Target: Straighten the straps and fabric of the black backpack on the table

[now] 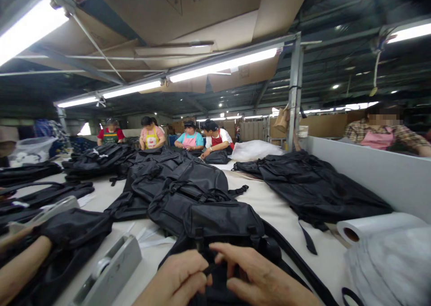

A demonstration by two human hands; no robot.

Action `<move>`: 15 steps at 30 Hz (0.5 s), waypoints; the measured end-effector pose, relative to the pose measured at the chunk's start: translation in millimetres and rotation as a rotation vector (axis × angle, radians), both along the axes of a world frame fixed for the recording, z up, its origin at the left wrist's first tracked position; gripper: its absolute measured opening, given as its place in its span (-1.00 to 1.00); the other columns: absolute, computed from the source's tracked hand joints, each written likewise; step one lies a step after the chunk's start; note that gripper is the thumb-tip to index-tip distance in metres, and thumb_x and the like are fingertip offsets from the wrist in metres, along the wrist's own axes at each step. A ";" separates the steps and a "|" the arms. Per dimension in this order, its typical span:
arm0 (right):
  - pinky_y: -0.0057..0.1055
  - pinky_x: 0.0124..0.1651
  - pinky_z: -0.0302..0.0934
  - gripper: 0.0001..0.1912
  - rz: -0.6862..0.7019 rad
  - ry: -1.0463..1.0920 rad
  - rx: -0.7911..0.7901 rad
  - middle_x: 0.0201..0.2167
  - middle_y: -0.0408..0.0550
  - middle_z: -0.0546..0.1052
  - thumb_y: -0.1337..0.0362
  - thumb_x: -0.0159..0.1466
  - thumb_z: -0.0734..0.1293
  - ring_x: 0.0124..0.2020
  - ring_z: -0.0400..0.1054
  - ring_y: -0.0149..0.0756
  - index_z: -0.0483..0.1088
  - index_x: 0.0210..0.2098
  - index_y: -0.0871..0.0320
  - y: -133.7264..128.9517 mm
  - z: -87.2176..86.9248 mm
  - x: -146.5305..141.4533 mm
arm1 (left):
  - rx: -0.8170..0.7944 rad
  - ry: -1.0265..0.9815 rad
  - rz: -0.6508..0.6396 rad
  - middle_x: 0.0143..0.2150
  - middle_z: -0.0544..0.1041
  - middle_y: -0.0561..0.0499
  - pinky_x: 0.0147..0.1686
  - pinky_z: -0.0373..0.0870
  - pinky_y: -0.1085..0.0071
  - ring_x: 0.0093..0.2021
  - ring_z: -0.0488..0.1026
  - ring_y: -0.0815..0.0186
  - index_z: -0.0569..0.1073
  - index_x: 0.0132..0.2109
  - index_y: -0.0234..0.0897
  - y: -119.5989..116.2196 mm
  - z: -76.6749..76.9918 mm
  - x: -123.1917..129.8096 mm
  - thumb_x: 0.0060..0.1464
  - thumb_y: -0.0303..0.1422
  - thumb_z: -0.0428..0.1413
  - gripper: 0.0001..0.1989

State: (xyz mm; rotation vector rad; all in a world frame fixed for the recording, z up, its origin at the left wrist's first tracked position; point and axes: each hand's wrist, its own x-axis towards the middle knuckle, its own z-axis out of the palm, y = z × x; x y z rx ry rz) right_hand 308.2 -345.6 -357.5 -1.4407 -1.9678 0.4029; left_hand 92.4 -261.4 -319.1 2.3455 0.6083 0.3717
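A black backpack (224, 218) lies on the table right in front of me, its flap and buckle straps towards me. My left hand (183, 274) is closed at its lower middle, thumb and fingers pinching a black strap (211, 268). Just to the right, my right hand (257, 272) hovers over the same part of the backpack, fingers curved and apart, with nothing visible in them. Its fingertips come close to the strap; whether they touch the fabric I cannot tell. A black shoulder strap (299, 263) trails from the backpack's right side.
More black backpacks (191, 176) are heaped beyond mine, and others (303, 185) lie at right. At left, a co-worker's arm (30, 261) reaches into a black bag beside a grey metal fixture (111, 270). A plastic film roll (380, 227) sits at right. Several people work across the table.
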 end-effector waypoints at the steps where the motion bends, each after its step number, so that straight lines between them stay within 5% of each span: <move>1: -0.44 -0.05 0.21 -0.67 -0.007 -0.014 -0.037 -0.14 -0.10 0.50 0.42 0.15 0.26 -0.15 0.38 -0.32 0.38 -0.10 0.05 -1.4 -2.6 0.1 | 0.194 0.030 0.030 -0.27 0.45 0.04 -0.16 0.22 0.43 -0.19 0.33 0.30 0.44 -0.37 -0.23 6.0 2.1 11.5 0.20 -0.42 -0.03 -0.79; 4: -0.42 -0.14 0.19 -0.88 -0.117 -0.019 0.008 -0.28 -0.11 0.46 0.32 0.27 0.20 -0.23 0.33 -0.32 0.34 -0.37 0.09 -2.7 -12.2 6.4 | 0.615 0.114 0.184 -0.22 0.42 -0.04 -0.14 0.26 0.29 -0.13 0.32 0.19 0.42 -0.40 -0.27 28.3 -4.5 50.6 0.18 -0.51 -0.07 -0.76; 6: -0.41 -0.13 0.16 -0.82 -0.196 0.033 0.047 -0.27 -0.11 0.43 0.28 0.32 0.15 -0.23 0.32 -0.33 0.27 -0.42 0.09 -3.9 -14.7 12.8 | 0.648 0.087 0.197 -0.21 0.40 -0.06 -0.19 0.31 0.28 -0.15 0.34 0.18 0.41 -0.36 -0.28 39.6 -13.1 74.2 0.13 -0.58 -0.11 -0.75; 8: -0.40 -0.17 0.15 -0.83 -0.284 0.092 0.033 -0.34 -0.15 0.41 0.26 0.31 0.17 -0.27 0.30 -0.33 0.25 -0.43 0.09 -4.5 -13.8 17.0 | 0.403 -0.105 0.152 -0.27 0.38 -0.04 -0.26 0.36 0.33 -0.24 0.37 0.25 0.40 -0.34 -0.29 43.1 -19.1 92.9 0.10 -0.60 -0.12 -0.76; 10: -0.40 -0.26 0.13 -0.95 -0.375 0.160 -0.014 -0.45 -0.22 0.35 0.27 0.24 0.22 -0.36 0.27 -0.34 0.30 -0.29 0.06 -1.7 -10.8 16.8 | -0.086 -0.371 0.098 -0.38 0.34 0.03 -0.35 0.40 0.41 -0.37 0.37 0.34 0.39 -0.33 -0.29 39.6 -21.5 106.8 0.10 -0.52 -0.08 -0.83; 13: -0.41 -0.30 0.15 -0.36 -0.406 0.277 -0.059 -0.41 -0.26 0.39 0.33 0.06 0.33 -0.39 0.27 -0.33 0.16 0.14 0.03 11.7 -6.1 11.0 | -0.786 -0.677 0.019 -0.45 0.36 0.09 -0.41 0.42 0.51 -0.46 0.35 0.44 0.40 -0.31 -0.32 32.0 -25.9 119.5 0.01 -0.38 0.09 -0.90; 15: -0.41 -0.29 0.18 -0.38 -0.361 0.297 -0.055 -0.35 -0.22 0.43 0.30 0.06 0.33 -0.37 0.28 -0.32 0.21 0.13 0.03 23.7 -6.0 7.8 | -0.996 -0.800 0.027 -0.44 0.40 0.08 -0.39 0.42 0.53 -0.45 0.38 0.45 0.40 -0.32 -0.33 33.7 -34.3 120.8 -0.09 -0.32 0.20 -0.80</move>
